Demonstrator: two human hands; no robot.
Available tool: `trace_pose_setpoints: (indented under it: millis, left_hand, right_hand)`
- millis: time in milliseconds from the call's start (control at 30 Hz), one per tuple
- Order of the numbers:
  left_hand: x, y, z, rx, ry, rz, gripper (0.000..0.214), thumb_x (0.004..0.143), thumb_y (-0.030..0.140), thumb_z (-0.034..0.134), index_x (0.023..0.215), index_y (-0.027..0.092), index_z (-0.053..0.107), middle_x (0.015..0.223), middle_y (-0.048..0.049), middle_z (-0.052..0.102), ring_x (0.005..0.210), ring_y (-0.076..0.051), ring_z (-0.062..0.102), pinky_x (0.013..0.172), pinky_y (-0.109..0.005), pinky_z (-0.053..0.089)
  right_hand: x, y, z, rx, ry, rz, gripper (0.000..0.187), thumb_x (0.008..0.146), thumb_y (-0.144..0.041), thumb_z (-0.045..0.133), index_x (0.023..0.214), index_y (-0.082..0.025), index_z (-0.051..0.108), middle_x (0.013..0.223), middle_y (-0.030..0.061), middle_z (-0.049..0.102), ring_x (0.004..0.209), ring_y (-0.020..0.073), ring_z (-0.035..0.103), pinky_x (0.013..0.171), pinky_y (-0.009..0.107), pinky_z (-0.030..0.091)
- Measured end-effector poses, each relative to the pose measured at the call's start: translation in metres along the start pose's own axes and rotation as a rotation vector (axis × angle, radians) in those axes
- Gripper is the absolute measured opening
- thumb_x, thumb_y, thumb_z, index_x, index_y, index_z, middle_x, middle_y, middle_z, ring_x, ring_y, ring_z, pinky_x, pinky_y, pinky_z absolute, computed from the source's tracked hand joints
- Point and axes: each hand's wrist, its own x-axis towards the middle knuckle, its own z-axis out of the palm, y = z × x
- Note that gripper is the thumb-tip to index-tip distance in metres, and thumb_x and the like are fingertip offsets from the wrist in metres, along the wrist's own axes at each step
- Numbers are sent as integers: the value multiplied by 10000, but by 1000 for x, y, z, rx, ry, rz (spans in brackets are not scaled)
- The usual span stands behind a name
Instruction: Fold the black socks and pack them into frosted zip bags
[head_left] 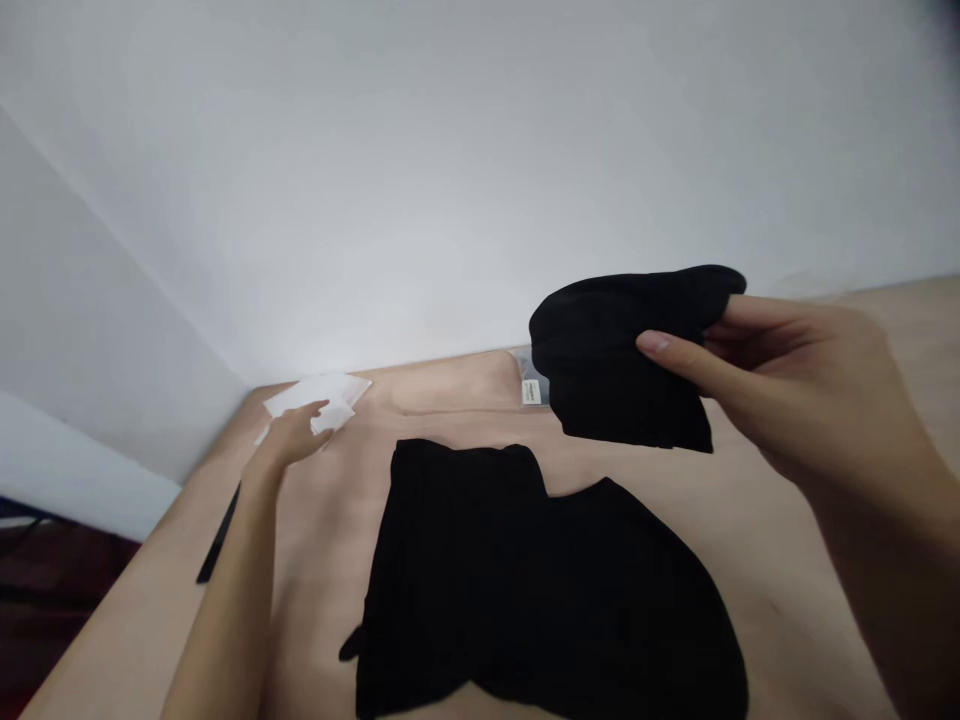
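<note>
My right hand (780, 365) grips a folded piece of black cloth (615, 350), thumb on the near face and fingers behind, raised above the table. Below it a larger black fabric piece (540, 590), perhaps a garment, lies spread on the table, its lower edge running out of view. At the far left my left hand (296, 435) reaches over some white sheets (337, 392), thumb and fingers apart. Whether its fingertips touch the sheets I cannot tell.
A clear plastic packet with a white label (531, 392) lies by the wall, partly hidden behind the raised cloth. A dark flat strip (217, 540) rests beside my left forearm. The wooden table (322, 600) meets a pale wall (420, 180) at the back.
</note>
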Motion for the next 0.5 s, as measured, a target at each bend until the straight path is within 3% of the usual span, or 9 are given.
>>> trace_pose_setpoints:
  millis: [100, 167, 233, 300, 367, 500]
  left_hand:
    - [-9, 35, -11, -129, 27, 76, 423, 902, 439, 602, 1257, 225, 687, 1103, -67, 779, 1014, -275, 716, 929, -378, 522]
    - [-24, 70, -13, -491, -11, 190, 372, 934, 488, 584, 1100, 187, 726, 985, -82, 781, 922, -261, 734, 887, -377, 550]
    - [-44, 107, -9, -837, -267, 260, 442, 982, 552, 532, 1106, 174, 723, 969, -101, 774, 863, -252, 748, 886, -401, 563]
    - [-64, 138, 2, -1107, -487, 249, 541, 1007, 605, 478, 1283, 179, 666, 1048, -134, 768, 914, -265, 751, 916, -430, 558]
    - [-80, 161, 18, -1328, -604, 206, 610, 933, 646, 607, 1352, 203, 627, 1165, -139, 745, 1017, -285, 732, 962, -438, 542]
    - [-95, 180, 44, -1614, -601, 8, 619, 828, 626, 760, 1251, 181, 687, 1264, -147, 708, 1168, -340, 666, 953, -444, 553]
  right_hand:
    - [-4, -4, 7, -97, -34, -54, 346, 760, -483, 744, 601, -224, 580, 524, -44, 487, 482, 125, 448, 430, 264, 323]
    - [-9, -10, 13, -155, -40, -149, 415, 775, -483, 717, 548, -232, 476, 479, -50, 441, 442, 115, 396, 423, 266, 282]
    - [-16, -16, 21, -205, -78, -245, 456, 809, -465, 696, 546, -237, 402, 468, -46, 434, 428, 112, 375, 439, 274, 254]
    - [-25, -23, 31, -221, -178, -305, 456, 854, -435, 667, 572, -240, 367, 488, -35, 438, 441, 122, 384, 470, 285, 251]
    - [-34, -27, 41, -183, -317, -313, 450, 868, -439, 658, 597, -246, 355, 512, -26, 441, 471, 142, 419, 501, 294, 267]
    - [-46, -29, 55, -76, -563, -147, 458, 836, -548, 684, 597, -253, 427, 557, 2, 536, 505, 170, 486, 506, 299, 310]
